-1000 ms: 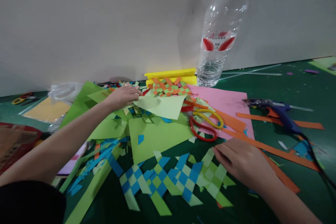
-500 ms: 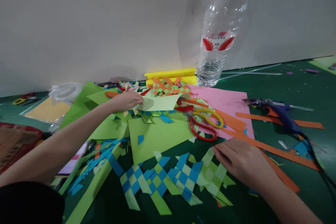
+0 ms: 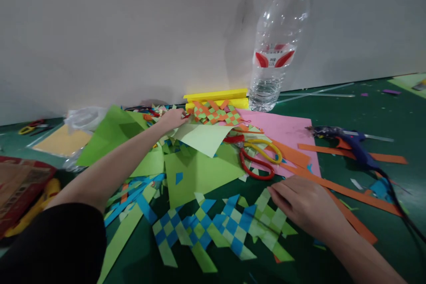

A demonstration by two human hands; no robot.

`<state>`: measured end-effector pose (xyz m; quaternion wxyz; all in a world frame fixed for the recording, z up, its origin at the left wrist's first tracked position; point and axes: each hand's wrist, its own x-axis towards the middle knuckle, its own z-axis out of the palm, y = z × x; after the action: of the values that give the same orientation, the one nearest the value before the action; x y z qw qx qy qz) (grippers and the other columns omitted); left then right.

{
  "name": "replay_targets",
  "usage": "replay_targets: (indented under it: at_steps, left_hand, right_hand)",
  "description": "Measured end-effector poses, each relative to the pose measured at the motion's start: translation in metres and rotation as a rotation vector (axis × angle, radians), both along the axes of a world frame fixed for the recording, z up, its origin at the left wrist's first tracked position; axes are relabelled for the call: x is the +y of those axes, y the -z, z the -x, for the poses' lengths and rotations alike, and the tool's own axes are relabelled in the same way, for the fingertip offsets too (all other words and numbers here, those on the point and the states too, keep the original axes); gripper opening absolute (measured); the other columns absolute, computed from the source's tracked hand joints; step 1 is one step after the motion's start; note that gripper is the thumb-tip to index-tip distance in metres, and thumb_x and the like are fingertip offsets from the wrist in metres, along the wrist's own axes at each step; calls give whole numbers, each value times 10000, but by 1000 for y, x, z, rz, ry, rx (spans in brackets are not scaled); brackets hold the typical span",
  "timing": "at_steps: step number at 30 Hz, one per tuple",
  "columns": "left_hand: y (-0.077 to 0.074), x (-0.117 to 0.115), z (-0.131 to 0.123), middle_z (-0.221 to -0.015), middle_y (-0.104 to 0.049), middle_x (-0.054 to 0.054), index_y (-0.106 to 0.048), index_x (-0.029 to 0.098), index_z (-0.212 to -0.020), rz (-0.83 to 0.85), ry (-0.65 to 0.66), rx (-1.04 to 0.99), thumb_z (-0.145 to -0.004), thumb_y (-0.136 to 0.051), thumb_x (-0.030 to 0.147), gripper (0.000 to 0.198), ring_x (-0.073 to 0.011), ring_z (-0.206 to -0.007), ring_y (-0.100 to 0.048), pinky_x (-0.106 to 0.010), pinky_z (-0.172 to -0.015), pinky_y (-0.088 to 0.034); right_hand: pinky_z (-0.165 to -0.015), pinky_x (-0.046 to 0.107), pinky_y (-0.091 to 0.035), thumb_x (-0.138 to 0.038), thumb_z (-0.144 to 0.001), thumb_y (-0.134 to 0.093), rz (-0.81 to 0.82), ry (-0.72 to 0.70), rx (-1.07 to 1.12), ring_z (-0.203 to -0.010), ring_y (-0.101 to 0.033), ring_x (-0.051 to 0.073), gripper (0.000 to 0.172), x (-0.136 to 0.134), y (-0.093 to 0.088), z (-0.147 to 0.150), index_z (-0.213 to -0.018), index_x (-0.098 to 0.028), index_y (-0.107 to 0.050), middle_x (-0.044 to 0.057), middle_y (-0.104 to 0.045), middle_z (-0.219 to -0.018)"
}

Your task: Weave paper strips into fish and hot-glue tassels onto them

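Note:
My left hand reaches far across a heap of coloured paper and rests on the scraps by a pale green sheet, next to an orange-and-green woven piece. Its fingers are curled; what they grip is hidden. My right hand lies flat, fingers together, pressing the right end of a blue-and-green woven paper band near the table's front. Red and yellow scissors lie between the two hands.
A clear water bottle stands at the white wall behind a yellow block. A pink sheet, orange strips and a blue glue gun with its cord lie right. A plastic bag lies left.
My left hand has slid farther right and back along the paper heap, toward the orange-and-green woven piece. The pale green sheet shifted with it. My right hand has stayed put.

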<state>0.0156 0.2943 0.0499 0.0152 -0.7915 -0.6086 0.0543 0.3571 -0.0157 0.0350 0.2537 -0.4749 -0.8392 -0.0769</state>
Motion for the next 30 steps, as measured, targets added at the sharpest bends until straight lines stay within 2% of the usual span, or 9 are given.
replay_targets:
  at_steps: [6,12,16,18,20,23,26,28,30]
  left_hand:
    - [4,1,-3,-1029,-735,-145,-709,178,-1038,-90,-5,-43,-858,-563,352,290,-333,-1033,-673,-388,-883,-492]
    - [7,6,9,-1004,-733,-129,-698,150,-947,-149,-30,-216,-842,-547,283,228,-266,-939,-684,-332,-832,-513]
    - [9,9,11,-984,-717,-126,-618,117,-1095,-214,-36,-334,-916,-390,237,314,-211,-881,-677,-306,-788,-517]
    - [7,7,11,-956,-703,-110,-548,104,-1208,-232,-8,-380,-945,-267,193,395,-170,-804,-666,-276,-731,-509]
    - [4,1,11,-888,-686,-83,-532,107,-1233,-229,39,-395,-943,-208,167,439,-153,-732,-641,-259,-690,-489]
    - [-4,-14,13,-737,-654,-37,-637,151,-1093,-154,158,-345,-923,-301,227,384,-163,-636,-590,-259,-643,-448]
    - [-12,-31,15,-629,-631,-8,-718,217,-967,-29,294,-248,-833,-543,391,281,-181,-601,-573,-264,-629,-406]
    - [-16,-42,17,-637,-655,-20,-741,253,-1007,35,389,-95,-785,-622,470,332,-208,-651,-608,-270,-652,-395]
    - [-20,-51,18,-682,-690,-49,-727,271,-1122,72,482,138,-832,-583,508,401,-232,-703,-638,-282,-677,-392]
  right_hand:
    - [-626,303,-305,-173,-994,-453,17,4,5,-577,-536,137,369,-1,-3,1,-669,-168,-627,21,-600,-596]
    - [-617,307,-288,-185,-996,-455,10,-4,13,-560,-522,134,375,-1,-1,1,-661,-168,-620,13,-584,-580]
    - [-618,309,-302,-174,-988,-463,6,-5,20,-571,-536,143,360,-1,-1,1,-664,-171,-621,21,-604,-596]
    - [-617,310,-311,-154,-978,-467,5,-2,5,-572,-539,147,348,0,-2,1,-664,-174,-615,20,-605,-597]
    - [-613,309,-315,-146,-971,-473,-3,0,1,-565,-538,147,345,0,-2,1,-653,-177,-604,14,-597,-589]
    - [-616,308,-317,-164,-974,-482,1,-5,13,-565,-543,147,342,0,-2,1,-655,-175,-605,8,-594,-593]
    - [-622,311,-314,-168,-976,-481,9,-16,18,-572,-553,151,333,0,-2,0,-677,-172,-627,5,-603,-604]
    - [-625,313,-312,-169,-977,-478,10,-21,18,-574,-557,154,330,0,-1,0,-688,-172,-639,5,-609,-610]
    - [-625,317,-310,-174,-977,-476,5,-20,13,-573,-561,159,336,0,-1,0,-684,-172,-641,6,-609,-607]
